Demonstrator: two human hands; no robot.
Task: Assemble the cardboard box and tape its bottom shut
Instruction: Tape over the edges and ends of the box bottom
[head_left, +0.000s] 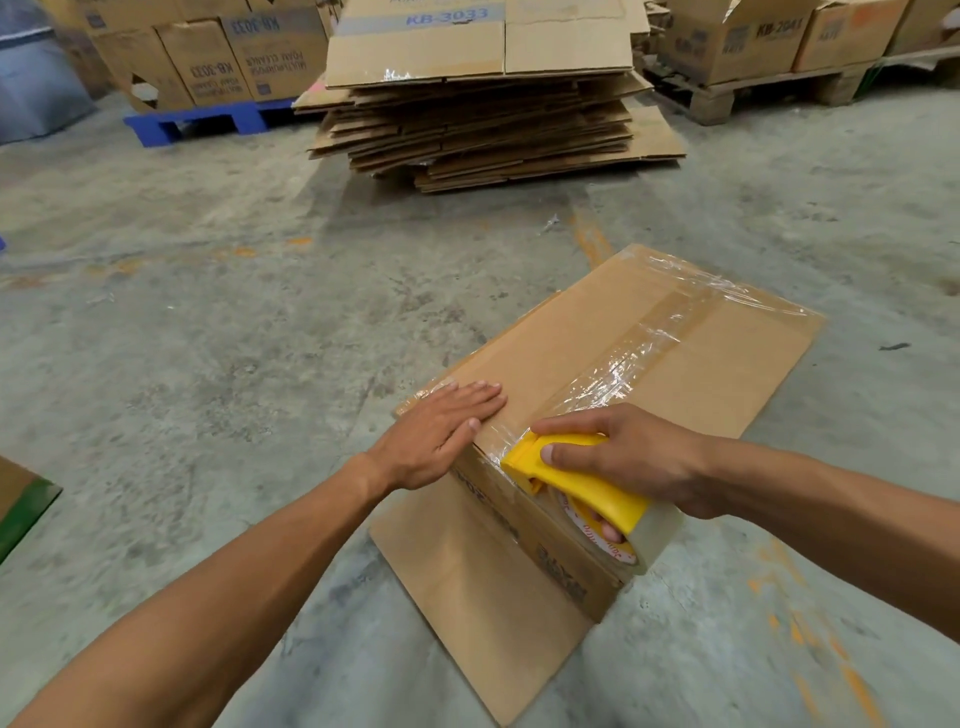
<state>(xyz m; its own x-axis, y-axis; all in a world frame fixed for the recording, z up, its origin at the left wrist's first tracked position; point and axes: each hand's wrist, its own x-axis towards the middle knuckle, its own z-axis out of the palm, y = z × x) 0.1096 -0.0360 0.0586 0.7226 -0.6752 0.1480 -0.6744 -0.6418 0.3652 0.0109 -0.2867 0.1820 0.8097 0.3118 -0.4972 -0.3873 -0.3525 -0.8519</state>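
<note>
The cardboard box was seen at the lower right of the frame, on the concrete floor. The left hand was laid flat, fingers spread, on its top. The right hand was closed around the yellow tape dispenser at the near edge, on the clear tape. A stack of flat cartons was seen at the upper centre.

Concrete floor bears the cardboard box, flattened-carton stack, pallets.
</note>
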